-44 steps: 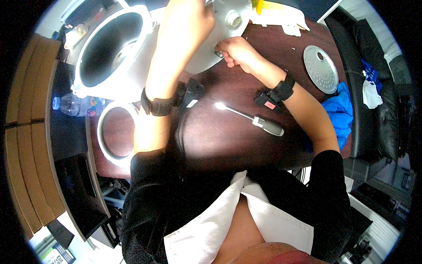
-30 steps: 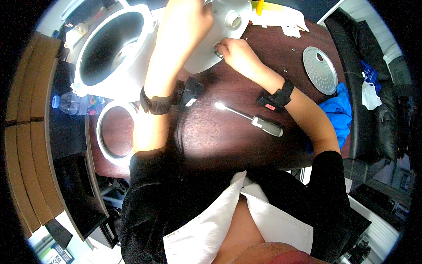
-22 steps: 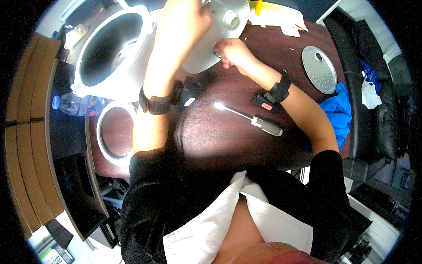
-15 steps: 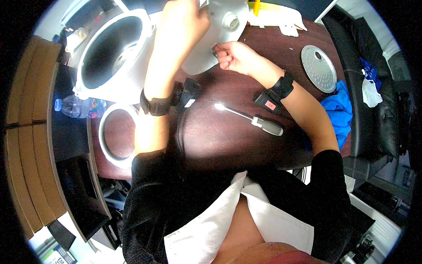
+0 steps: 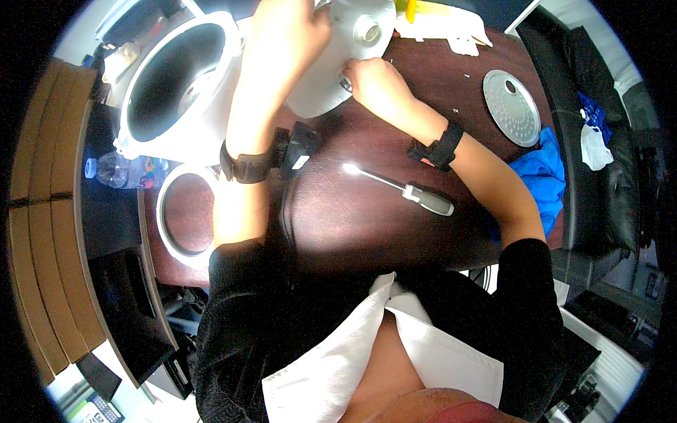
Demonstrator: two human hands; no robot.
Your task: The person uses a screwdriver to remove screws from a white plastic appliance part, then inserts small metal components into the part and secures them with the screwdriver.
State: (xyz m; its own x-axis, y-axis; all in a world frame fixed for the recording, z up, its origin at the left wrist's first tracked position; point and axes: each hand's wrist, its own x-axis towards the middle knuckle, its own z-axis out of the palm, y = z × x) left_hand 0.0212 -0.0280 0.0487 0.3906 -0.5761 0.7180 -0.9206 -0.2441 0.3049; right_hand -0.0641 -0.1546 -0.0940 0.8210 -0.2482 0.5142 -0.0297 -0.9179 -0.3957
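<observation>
Near the top of the view, my left hand (image 5: pixel 293 35) is closed on a pale, glossy curved cover (image 5: pixel 314 99) with a round raised fitting (image 5: pixel 367 29) on it. The cover stands tilted, and its top runs out of view. My right hand (image 5: pixel 381 84) has its fingers pinched together at a small shiny metal part (image 5: pixel 345 82) against the cover's face. How far the fingers wrap that part is partly hidden. Left of my left forearm sits a white rice cooker body (image 5: pixel 222 106), tipped so that its dark round opening shows.
A screwdriver (image 5: pixel 430 200) with a grey handle lies mid-table. To the right are a perforated metal disc (image 5: pixel 508 116) and a blue cloth (image 5: pixel 539 180). A white ring (image 5: pixel 163 225) and a plastic bottle (image 5: pixel 123 171) are on the left. White paper (image 5: pixel 437 27) lies at the far edge.
My right hand has turned, its curled fingers now facing down onto the small metal part at the cover. The left hand and the cover have shifted slightly left.
</observation>
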